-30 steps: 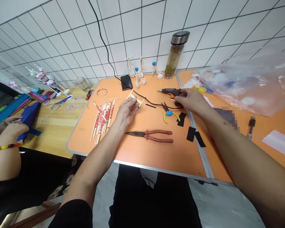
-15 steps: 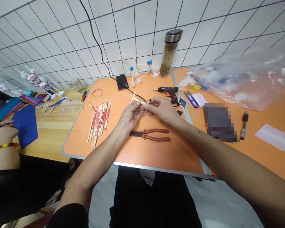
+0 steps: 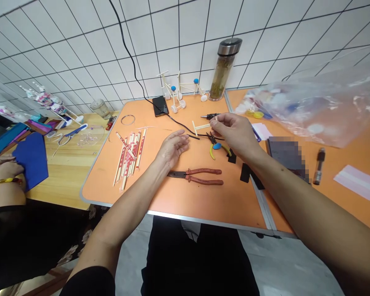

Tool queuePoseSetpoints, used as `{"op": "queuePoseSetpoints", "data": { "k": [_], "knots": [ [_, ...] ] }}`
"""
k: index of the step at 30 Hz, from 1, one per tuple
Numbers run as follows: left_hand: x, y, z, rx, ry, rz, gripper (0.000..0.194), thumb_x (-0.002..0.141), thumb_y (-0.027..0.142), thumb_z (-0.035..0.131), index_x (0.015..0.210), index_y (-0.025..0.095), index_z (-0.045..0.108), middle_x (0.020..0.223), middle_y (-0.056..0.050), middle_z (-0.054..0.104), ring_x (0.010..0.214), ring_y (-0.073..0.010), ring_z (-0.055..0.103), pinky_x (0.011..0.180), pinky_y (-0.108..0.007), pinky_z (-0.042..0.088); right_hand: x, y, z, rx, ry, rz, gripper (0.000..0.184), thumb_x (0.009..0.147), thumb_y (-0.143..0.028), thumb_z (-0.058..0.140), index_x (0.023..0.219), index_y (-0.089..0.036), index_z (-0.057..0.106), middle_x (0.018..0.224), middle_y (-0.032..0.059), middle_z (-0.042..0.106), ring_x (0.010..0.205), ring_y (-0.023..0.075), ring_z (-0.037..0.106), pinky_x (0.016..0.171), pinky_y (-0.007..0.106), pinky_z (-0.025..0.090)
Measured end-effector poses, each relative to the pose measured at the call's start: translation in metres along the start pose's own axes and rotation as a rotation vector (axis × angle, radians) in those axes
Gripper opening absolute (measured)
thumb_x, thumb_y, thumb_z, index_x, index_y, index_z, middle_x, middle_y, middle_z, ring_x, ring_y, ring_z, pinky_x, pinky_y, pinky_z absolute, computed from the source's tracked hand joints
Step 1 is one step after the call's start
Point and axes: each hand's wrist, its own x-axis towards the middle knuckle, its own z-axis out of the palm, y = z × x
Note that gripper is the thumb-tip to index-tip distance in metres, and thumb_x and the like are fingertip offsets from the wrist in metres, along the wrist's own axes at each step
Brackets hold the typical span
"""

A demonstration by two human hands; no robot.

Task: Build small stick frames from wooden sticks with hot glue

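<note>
My right hand (image 3: pixel 234 133) pinches a small frame of glued wooden sticks (image 3: pixel 200 126) and holds it just above the orange table (image 3: pixel 172 193), close to the black glue gun (image 3: pixel 211 116). My left hand (image 3: pixel 172 147) rests on the table with its fingers loosely spread and nothing in them. Red-handled pliers (image 3: pixel 200 176) lie just in front of my left hand. Small yellow-handled cutters (image 3: pixel 217 147) sit under my right hand. A bundle of wrapped chopsticks (image 3: pixel 130 157) lies to the left.
Two stick bicycle models (image 3: pixel 180 90), a phone (image 3: pixel 160 105) and a tea flask (image 3: pixel 224 70) stand at the back. A clear plastic bag (image 3: pixel 320 107) covers the right. Black foam scraps (image 3: pixel 245 172) lie nearby. Another person's hands (image 3: pixel 6 170) hold blue paper at left.
My left hand let go of the stick frame and opened onto the table. My right hand carried the frame right and back, toward the glue gun.
</note>
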Motion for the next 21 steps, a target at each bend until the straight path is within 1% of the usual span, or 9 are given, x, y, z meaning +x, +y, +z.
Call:
{"op": "queuePoseSetpoints", "data": {
  "k": [2,4,7,10,13,16,21],
  "knots": [
    [0.0,0.001,-0.001,0.019,-0.026,0.002,0.028,0.082,0.009,0.078,0.109,0.015,0.072,0.091,-0.003,0.081,0.074,-0.0119,0.072,0.082,-0.028,0.057,-0.001,-0.002,-0.002,-0.036,-0.029,-0.001,0.023,0.092,-0.037,0.086,0.082,-0.022,0.071,0.071,-0.0002,0.067,0.065,0.0152,0.061,0.062,0.029,0.051],
    [0.0,0.001,-0.001,0.039,-0.05,-0.012,0.027,0.083,0.009,0.08,0.108,0.015,0.073,0.089,-0.003,0.082,0.073,-0.0116,0.073,0.08,-0.027,0.057,-0.003,-0.006,-0.003,-0.056,-0.062,0.01,0.025,0.093,-0.038,0.087,0.081,-0.023,0.071,0.07,-0.0004,0.066,0.062,0.0147,0.059,0.059,0.029,0.05],
    [-0.001,0.0,0.0,0.064,-0.086,-0.033,0.024,0.084,0.009,0.078,0.107,0.015,0.074,0.089,-0.003,0.082,0.071,-0.011,0.072,0.078,-0.026,0.058,-0.006,-0.011,-0.005,-0.067,-0.105,0.036,0.026,0.092,-0.04,0.088,0.081,-0.023,0.071,0.071,0.0006,0.067,0.063,0.0154,0.06,0.06,0.029,0.051],
    [-0.002,0.0,0.0,0.074,-0.114,-0.041,0.019,0.086,0.011,0.079,0.105,0.015,0.076,0.088,-0.003,0.082,0.069,-0.0106,0.072,0.076,-0.025,0.058,-0.006,-0.013,-0.008,-0.066,-0.14,0.056,0.032,0.09,-0.046,0.091,0.079,-0.023,0.071,0.071,0.0019,0.067,0.064,0.0162,0.061,0.06,0.03,0.05],
    [-0.002,0.001,0.0,0.074,-0.118,-0.051,0.016,0.089,0.013,0.081,0.104,0.015,0.077,0.087,-0.003,0.081,0.067,-0.0106,0.072,0.074,-0.024,0.058,-0.004,-0.012,-0.009,-0.018,-0.155,0.076,0.039,0.086,-0.053,0.095,0.079,-0.023,0.071,0.071,0.002,0.067,0.063,0.0156,0.059,0.059,0.03,0.051],
    [-0.002,0.001,0.0,0.067,-0.128,-0.061,0.014,0.091,0.014,0.082,0.104,0.014,0.077,0.085,-0.004,0.081,0.066,-0.0109,0.073,0.073,-0.024,0.058,-0.002,-0.008,-0.01,0.037,-0.155,0.106,0.04,0.083,-0.054,0.097,0.08,-0.023,0.072,0.07,0.0014,0.065,0.062,0.0147,0.057,0.059,0.03,0.052],
    [-0.003,0.0,0.0,0.076,-0.146,-0.055,0.014,0.091,0.017,0.086,0.101,0.013,0.077,0.082,-0.004,0.081,0.064,-0.01,0.072,0.071,-0.022,0.058,0.001,-0.001,-0.012,0.062,-0.177,0.104,0.042,0.08,-0.056,0.099,0.079,-0.023,0.073,0.069,0.0011,0.065,0.061,0.0142,0.057,0.056,0.029,0.049]
  ]
}}
